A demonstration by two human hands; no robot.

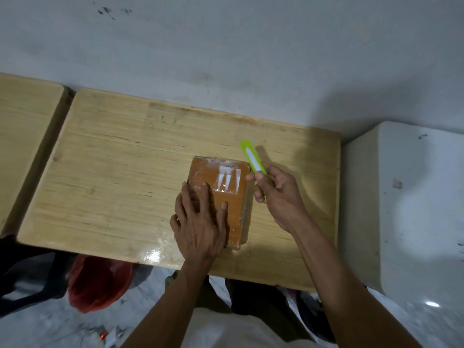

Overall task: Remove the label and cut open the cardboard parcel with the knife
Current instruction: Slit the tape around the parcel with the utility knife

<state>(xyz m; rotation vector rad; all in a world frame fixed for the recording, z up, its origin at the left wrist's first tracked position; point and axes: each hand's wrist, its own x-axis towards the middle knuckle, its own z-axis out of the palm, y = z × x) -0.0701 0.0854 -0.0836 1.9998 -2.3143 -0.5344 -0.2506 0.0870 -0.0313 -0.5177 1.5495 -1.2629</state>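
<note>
A brown cardboard parcel [231,197] wrapped in clear tape lies flat on the wooden table [120,172]. Torn white scraps of a label [228,180] cling to the parcel's far half. My left hand [198,219] presses flat on the parcel's near left part, fingers spread. My right hand [276,194] is just right of the parcel and grips a lime-green utility knife [252,160]. The knife points up and away from me, its tip above the table beyond the parcel's far right corner. I cannot tell whether the blade is out.
A second wooden table [25,126] stands at the left with a narrow gap between. A white block [406,202] sits against the table's right edge. A grey wall runs behind. Under the table's front edge lie a red plastic bag [98,285] and dark items on the floor.
</note>
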